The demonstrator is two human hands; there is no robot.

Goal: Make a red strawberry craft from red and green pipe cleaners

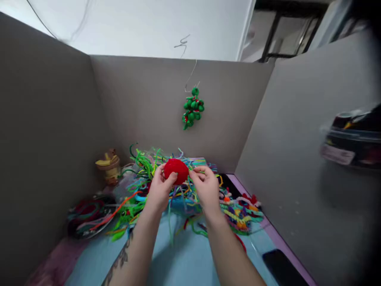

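A rounded red fuzzy piece [176, 171], looking like coiled pipe cleaner, is gripped in my left hand [162, 184], thumb across its front. At its right edge, the thumb and fingertips of my right hand [204, 183] are pinched together; what they hold, if anything, is too small to make out. Both hands are raised in front of a heap of loose pipe cleaners [145, 165] in green, blue, purple and other colours. Beyond them, a green ornament with red bits [193, 108] hangs on a wire against the back panel.
Grey panels [143, 103] enclose the table on three sides. A wooden bucket-like pot [110, 169] and a round tray [89, 234] with coloured strands are at left. Multicoloured pieces [242, 214] and a dark phone [282, 266] lie at right. A pouch [342, 139] hangs on the right panel.
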